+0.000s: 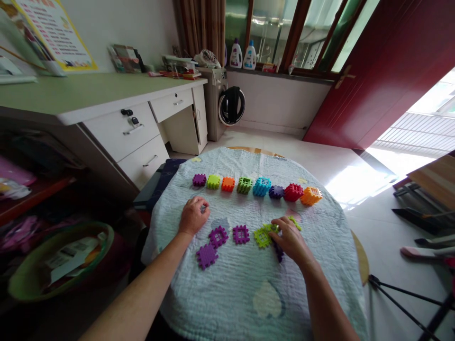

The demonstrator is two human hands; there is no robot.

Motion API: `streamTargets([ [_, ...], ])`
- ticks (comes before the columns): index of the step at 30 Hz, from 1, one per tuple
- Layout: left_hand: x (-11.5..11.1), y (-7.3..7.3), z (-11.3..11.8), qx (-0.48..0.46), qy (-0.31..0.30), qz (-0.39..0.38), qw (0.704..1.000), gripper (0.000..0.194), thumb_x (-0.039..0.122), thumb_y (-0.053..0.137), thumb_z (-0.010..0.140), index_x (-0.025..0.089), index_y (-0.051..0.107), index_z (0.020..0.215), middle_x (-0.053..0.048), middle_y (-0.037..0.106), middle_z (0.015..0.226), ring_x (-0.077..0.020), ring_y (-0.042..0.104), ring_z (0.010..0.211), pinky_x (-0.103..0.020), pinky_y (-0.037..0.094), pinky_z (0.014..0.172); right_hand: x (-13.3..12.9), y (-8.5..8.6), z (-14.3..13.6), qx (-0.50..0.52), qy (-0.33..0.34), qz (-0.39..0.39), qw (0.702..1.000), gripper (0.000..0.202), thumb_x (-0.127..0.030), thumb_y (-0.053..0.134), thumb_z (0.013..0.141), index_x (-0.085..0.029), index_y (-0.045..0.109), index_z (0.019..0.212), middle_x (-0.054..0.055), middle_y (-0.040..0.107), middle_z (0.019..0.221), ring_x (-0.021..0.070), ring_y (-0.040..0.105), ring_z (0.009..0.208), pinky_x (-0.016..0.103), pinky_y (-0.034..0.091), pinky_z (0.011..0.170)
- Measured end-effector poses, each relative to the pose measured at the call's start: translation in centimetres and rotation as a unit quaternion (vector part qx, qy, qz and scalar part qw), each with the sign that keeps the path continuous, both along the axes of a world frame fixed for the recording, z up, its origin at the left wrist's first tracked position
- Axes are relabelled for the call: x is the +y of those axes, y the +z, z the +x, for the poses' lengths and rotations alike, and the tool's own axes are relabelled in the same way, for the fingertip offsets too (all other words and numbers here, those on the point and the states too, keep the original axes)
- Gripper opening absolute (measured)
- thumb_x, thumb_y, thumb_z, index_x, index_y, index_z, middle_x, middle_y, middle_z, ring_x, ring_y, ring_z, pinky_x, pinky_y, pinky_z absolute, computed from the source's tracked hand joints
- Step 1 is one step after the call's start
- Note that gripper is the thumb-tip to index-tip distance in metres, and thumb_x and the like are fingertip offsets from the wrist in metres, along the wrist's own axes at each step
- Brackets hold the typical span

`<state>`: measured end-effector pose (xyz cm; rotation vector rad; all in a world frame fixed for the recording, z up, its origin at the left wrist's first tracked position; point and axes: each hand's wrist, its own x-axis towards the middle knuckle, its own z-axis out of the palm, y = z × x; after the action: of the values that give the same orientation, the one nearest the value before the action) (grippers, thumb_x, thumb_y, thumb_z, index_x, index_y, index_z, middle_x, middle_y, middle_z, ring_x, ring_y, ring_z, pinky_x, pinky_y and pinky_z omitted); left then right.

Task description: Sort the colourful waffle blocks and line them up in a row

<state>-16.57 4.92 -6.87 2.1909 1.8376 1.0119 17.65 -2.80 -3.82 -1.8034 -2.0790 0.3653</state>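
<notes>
My left hand (194,215) rests on the cloth with its fingers curled in, and I see nothing held in it. My right hand (289,237) is closed over the loose pieces at the right, its fingertips on a lime-green interlocking tile (262,237). More lime green shows beyond the fingers, and a dark purple tile (278,251) is partly hidden beneath the hand. Between my hands lie a purple window tile (241,234), another purple window tile (218,236) and a solid purple tile (206,256), the last two touching at their corners.
A row of block stacks spans the far side of the cloth-covered round table (266,284), from a purple stack (199,180) to an orange one (311,196). A desk (106,94) stands left, a basket (21,286) lower left, and a black tripod leg (401,290) right.
</notes>
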Motion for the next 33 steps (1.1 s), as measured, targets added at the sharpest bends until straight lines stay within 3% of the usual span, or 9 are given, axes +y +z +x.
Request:
streamTargets([
  [2, 0.0, 0.0, 0.0, -0.002, 0.002, 0.001, 1.0, 0.01, 0.018, 0.053, 0.075, 0.022, 0.063, 0.076, -0.006, 0.064, 0.091, -0.0231, 0.059, 0.093, -0.036, 0.047, 0.091, -0.3, -0.1, -0.3, -0.017, -0.053, 0.035, 0.998, 0.033, -0.029, 0.061, 0.082, -0.019, 0.064, 0.114, 0.011, 0.061, 0.108, 0.0264, 0.057, 0.102, 0.04, 0.044, 0.091],
  [4, 0.0, 0.0, 0.0, -0.003, 0.001, 0.001, 1.0, 0.01, 0.018, 0.053, 0.075, 0.021, 0.063, 0.076, -0.006, 0.064, 0.092, -0.0231, 0.059, 0.093, -0.036, 0.046, 0.091, -1.0, 0.0, -0.8, -0.029, -0.057, 0.052, 0.997, 0.04, -0.03, 0.063, 0.081, -0.02, 0.062, 0.119, 0.012, 0.059, 0.117, 0.0293, 0.053, 0.11, 0.043, 0.042, 0.095],
  [8, 0.1, -0.1, -0.1, 0.002, 0.0, 0.001, 1.0, 0.011, 0.018, 0.053, 0.075, 0.021, 0.063, 0.077, -0.006, 0.064, 0.092, -0.0232, 0.059, 0.093, -0.036, 0.046, 0.091, -2.6, 1.0, -2.2, -0.041, 0.066, -0.011, 0.997, 0.044, -0.023, 0.066, 0.077, -0.027, 0.062, 0.121, 0.008, 0.059, 0.127, 0.0283, 0.051, 0.112, 0.043, 0.041, 0.094],
  [12, 0.1, -0.1, 0.0, 0.002, 0.0, 0.002, 1.0, 0.01, 0.018, 0.053, 0.076, 0.021, 0.063, 0.077, -0.006, 0.064, 0.092, -0.0231, 0.059, 0.093, -0.036, 0.046, 0.091, -2.7, 2.3, -3.4, -0.07, 0.085, -0.059, 0.992, 0.035, -0.016, 0.064, 0.078, -0.028, 0.066, 0.111, 0.006, 0.065, 0.117, 0.0261, 0.054, 0.105, 0.039, 0.039, 0.088],
  [18, 0.1, 0.0, 0.0, 0.003, -0.001, -0.005, 1.0, 0.011, 0.018, 0.053, 0.075, 0.021, 0.063, 0.078, -0.006, 0.064, 0.093, -0.0228, 0.059, 0.092, -0.036, 0.046, 0.089, -1.3, 2.5, -3.6, -0.059, 0.099, -0.035, 0.993, 0.016, -0.025, 0.055, 0.09, -0.025, 0.07, 0.095, 0.006, 0.068, 0.104, 0.0224, 0.054, 0.096, 0.035, 0.039, 0.086],
  [22, 0.0, -0.1, 0.0, 0.003, 0.002, -0.006, 1.0, 0.011, 0.017, 0.053, 0.075, 0.02, 0.063, 0.078, -0.006, 0.064, 0.093, -0.0231, 0.059, 0.093, -0.036, 0.046, 0.091, 1.0, 2.1, -3.6, -0.013, 0.05, -0.014, 0.999, 0.03, -0.026, 0.041, 0.097, -0.02, 0.07, 0.099, 0.007, 0.07, 0.093, 0.0198, 0.058, 0.088, 0.03, 0.041, 0.083],
  [27, 0.0, 0.1, 0.1, 0.0, 0.005, -0.008, 1.0, 0.01, 0.017, 0.054, 0.075, 0.021, 0.063, 0.077, -0.006, 0.064, 0.092, -0.0229, 0.059, 0.092, -0.036, 0.046, 0.09, 4.4, 1.8, -4.7, 0.002, 0.021, -0.044, 0.999, 0.031, -0.024, 0.042, 0.095, -0.018, 0.068, 0.11, 0.007, 0.071, 0.092, 0.0197, 0.061, 0.086, 0.028, 0.042, 0.08],
  [33, -0.1, 0.1, 0.1, -0.004, 0.006, -0.002, 1.0, 0.011, 0.017, 0.054, 0.075, 0.02, 0.064, 0.078, -0.006, 0.064, 0.092, -0.0227, 0.059, 0.093, -0.036, 0.046, 0.09, 5.4, 1.2, -4.9, -0.071, -0.042, 0.015, 0.997, 0.037, -0.026, 0.056, 0.086, -0.017, 0.062, 0.122, 0.013, 0.061, 0.122, 0.0269, 0.051, 0.107, 0.036, 0.039, 0.089],
])
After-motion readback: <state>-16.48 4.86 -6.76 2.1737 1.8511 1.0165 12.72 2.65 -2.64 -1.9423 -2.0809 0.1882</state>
